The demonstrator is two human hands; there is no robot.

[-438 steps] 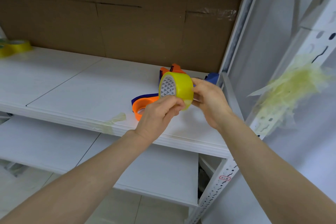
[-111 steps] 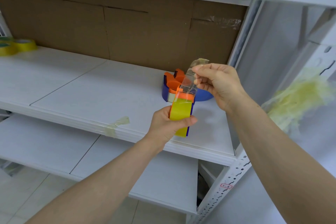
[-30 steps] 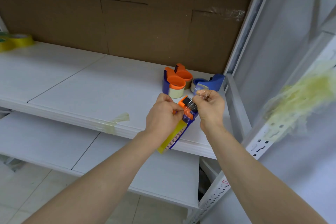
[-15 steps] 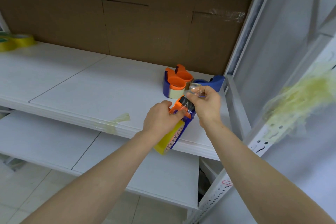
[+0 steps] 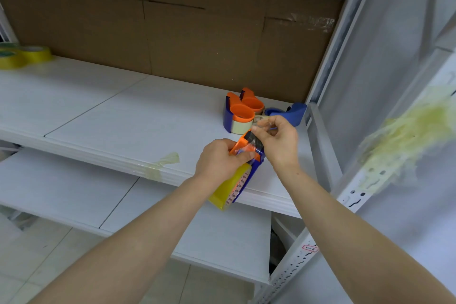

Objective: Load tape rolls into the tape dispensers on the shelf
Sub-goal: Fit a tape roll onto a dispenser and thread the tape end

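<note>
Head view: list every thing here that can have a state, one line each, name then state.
Held dispenser: loaded with a yellow roll, tilted, off the shelf.
Tape end: pulled out, pinched.
Left hand: gripping the held dispenser.
Right hand: pinching the tape end.
Shelf dispensers: standing on the shelf.
Spare rolls: lying at far left.

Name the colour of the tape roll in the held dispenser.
Yellow roll, clearest in the head view.
</note>
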